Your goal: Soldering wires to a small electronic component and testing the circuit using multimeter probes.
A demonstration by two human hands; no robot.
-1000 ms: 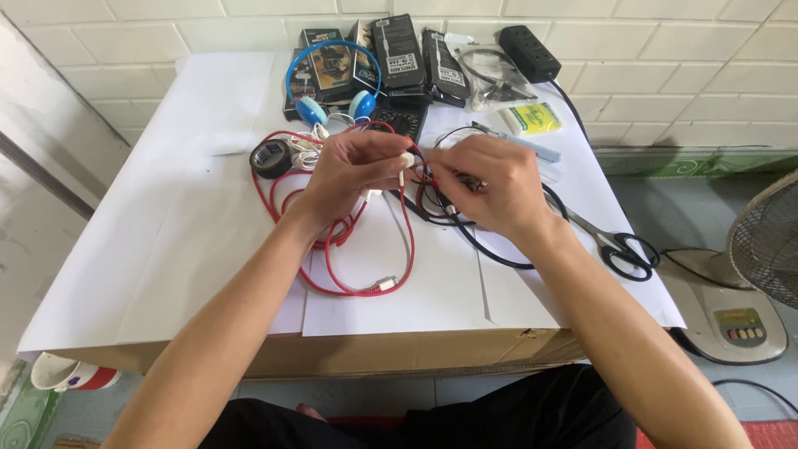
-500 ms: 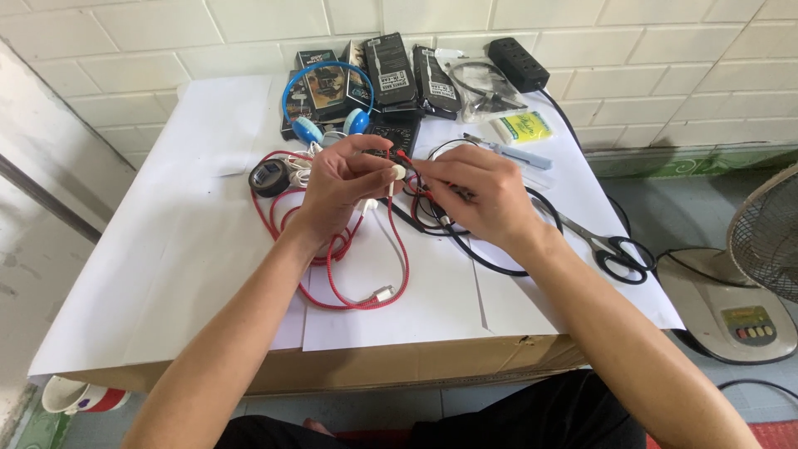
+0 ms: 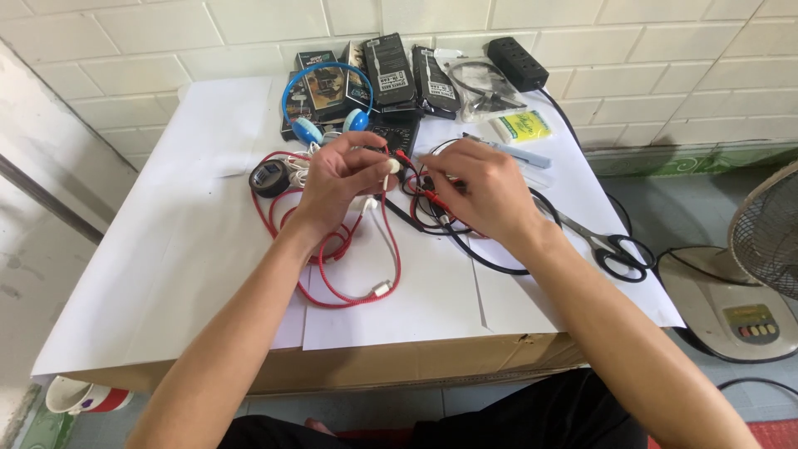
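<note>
Fingers of our left hand (image 3: pixel 341 179) pinch a white plug (image 3: pixel 391 165) steady while our right hand (image 3: pixel 482 187) closes narrowly on a red probe lead (image 3: pixel 416 162) beside it.

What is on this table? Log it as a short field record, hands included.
surface: white paper sheets over a cardboard box
left hand: pinches a small white plug
right hand: fingers on a thin red lead
below the hands: red cable, black cable
back: blue headphones, black boxes
right edge: scissors
</note>
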